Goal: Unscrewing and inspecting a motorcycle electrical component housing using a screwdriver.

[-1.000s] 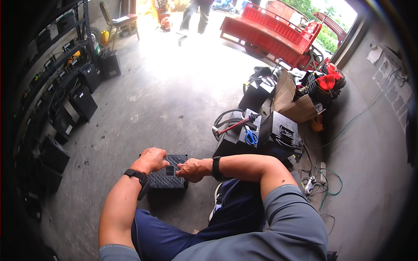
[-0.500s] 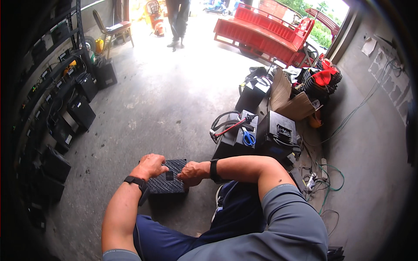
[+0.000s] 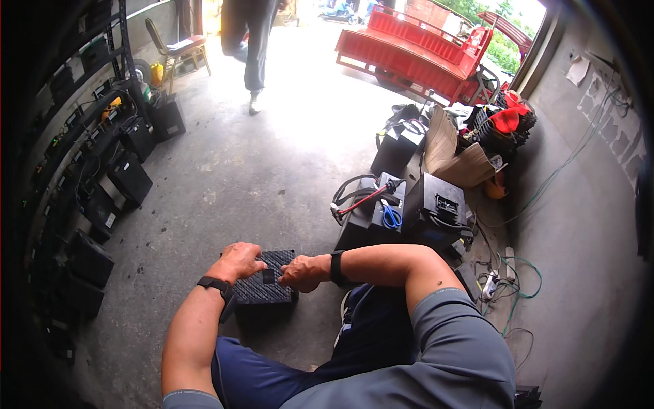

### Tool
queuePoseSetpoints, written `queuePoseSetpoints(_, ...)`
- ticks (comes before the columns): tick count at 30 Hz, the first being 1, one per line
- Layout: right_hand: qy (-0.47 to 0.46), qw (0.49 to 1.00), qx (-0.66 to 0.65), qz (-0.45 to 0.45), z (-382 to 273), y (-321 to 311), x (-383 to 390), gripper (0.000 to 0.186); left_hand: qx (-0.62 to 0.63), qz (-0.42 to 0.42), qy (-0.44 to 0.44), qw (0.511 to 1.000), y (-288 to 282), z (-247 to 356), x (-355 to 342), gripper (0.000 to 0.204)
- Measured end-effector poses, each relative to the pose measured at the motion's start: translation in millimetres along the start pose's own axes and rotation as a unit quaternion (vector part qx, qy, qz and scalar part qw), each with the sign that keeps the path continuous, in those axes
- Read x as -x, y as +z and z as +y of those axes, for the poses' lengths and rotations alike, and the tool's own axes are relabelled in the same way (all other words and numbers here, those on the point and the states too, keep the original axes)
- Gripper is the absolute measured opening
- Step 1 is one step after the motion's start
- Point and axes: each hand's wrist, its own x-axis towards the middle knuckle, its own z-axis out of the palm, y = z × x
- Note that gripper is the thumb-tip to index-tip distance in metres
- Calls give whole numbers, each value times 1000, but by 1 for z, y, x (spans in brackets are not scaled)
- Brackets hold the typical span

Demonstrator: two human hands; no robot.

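A black box with a diagonally ribbed top stands on the floor before me. A small, smooth dark patch lies in the middle of that top. Over the box's far left part my left hand is bent, its thumb and forefinger pointing in at the patch. My right hand comes across from the right with curled fingers, its fingertips close to the patch's right side. Both hands look closed, but whatever sits between the fingertips is too small to make out.
Several black battery-like cases stand to my right, with blue-handled scissors and thick cables on top. Thin cords trail by the right wall. Shelving with dark boxes lines the left. Someone in dark trousers walks near a red cargo vehicle.
The person in dark trousers has come nearer from the doorway. My hands stay almost in place over the box, with the right fingertips shifted slightly.
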Motion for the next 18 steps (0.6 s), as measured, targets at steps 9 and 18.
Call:
queuePoseSetpoints(9,31,999,2,8,-5,-3,2,38,4,18,8,1000,3,-2,1,39)
queuePoseSetpoints(18,60,994,-21,-94,0,0,-4,32,3,2,8,1000,-1,2,2,40)
